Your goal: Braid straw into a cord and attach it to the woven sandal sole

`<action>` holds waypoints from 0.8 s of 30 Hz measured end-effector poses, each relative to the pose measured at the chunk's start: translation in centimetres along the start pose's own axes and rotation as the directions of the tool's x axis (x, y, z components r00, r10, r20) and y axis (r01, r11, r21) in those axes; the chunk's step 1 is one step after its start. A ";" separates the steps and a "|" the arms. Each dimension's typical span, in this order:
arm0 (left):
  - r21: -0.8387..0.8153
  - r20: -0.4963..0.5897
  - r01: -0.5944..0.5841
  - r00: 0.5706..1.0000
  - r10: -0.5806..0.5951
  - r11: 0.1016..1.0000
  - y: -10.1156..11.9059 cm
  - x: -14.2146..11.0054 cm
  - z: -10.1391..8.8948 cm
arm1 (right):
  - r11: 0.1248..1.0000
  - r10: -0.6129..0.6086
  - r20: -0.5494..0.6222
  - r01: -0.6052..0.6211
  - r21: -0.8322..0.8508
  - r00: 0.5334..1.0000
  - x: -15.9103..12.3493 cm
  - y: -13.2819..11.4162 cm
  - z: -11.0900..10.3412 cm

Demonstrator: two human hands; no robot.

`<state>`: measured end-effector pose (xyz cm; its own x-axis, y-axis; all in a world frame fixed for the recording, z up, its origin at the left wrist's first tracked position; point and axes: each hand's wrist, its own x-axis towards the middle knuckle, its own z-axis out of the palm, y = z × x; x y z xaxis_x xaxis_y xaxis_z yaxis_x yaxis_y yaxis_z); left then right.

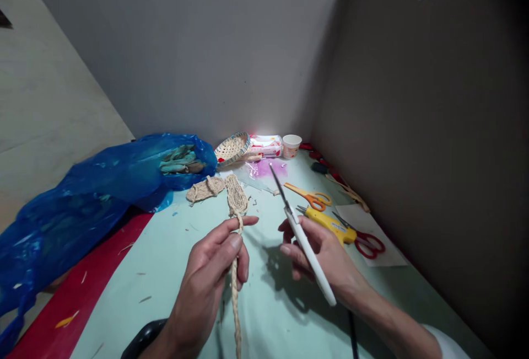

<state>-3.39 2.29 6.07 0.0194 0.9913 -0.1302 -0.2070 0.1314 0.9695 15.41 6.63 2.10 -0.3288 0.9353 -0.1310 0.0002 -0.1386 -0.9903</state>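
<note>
My left hand pinches a pale braided cord between thumb and fingers, its index finger stretched out to the right. The cord runs down towards me, and its far end joins a flat oval coil of the same braid lying on the table. Beside that coil, to the left, is a second oval braided piece with a strap across it. In my right hand is a pair of white-handled scissors, seen edge-on, blades pointing up and away. The scissors are apart from the cord.
A yellow glue gun, orange scissors and red-handled scissors lie at the right. A blue plastic bag holding dried husks spreads over the left. Along the back stand a woven basket and a paper cup.
</note>
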 end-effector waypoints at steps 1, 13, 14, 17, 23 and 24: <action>0.026 -0.007 0.003 1.000 -0.003 1.000 -0.1 0.0 0.1 | 1.000 0.003 0.021 -0.004 0.029 1.000 -0.1 0.1 0.3; 0.682 0.208 -0.209 0.974 0.088 0.701 -2.9 -0.1 1.3 | 0.966 -0.123 -0.059 0.133 0.221 0.991 0.2 0.0 1.3; 0.689 0.213 -0.209 0.974 0.083 0.694 -3.0 -0.1 1.3 | 0.968 -0.117 -0.063 0.128 0.217 0.991 0.2 0.0 1.3; 0.655 0.200 -0.161 0.979 0.037 0.738 -2.7 0.1 1.1 | 0.964 -0.096 -0.072 0.111 0.242 0.993 0.1 0.0 1.4; 0.145 -0.002 0.060 0.998 -0.061 0.988 -1.8 1.6 0.2 | 0.948 -0.070 -0.019 0.073 0.310 0.997 -0.3 0.0 1.2; 0.049 -0.031 0.084 0.996 -0.082 0.995 -1.8 1.7 0.1 | 0.954 -0.061 -0.015 0.063 0.294 0.998 -0.3 0.0 1.3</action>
<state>-2.85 3.72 4.16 0.0060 0.9764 -0.2158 -0.1563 0.2141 0.9642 14.33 5.92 2.20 -0.3137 0.9468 -0.0711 -0.2978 -0.1692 -0.9395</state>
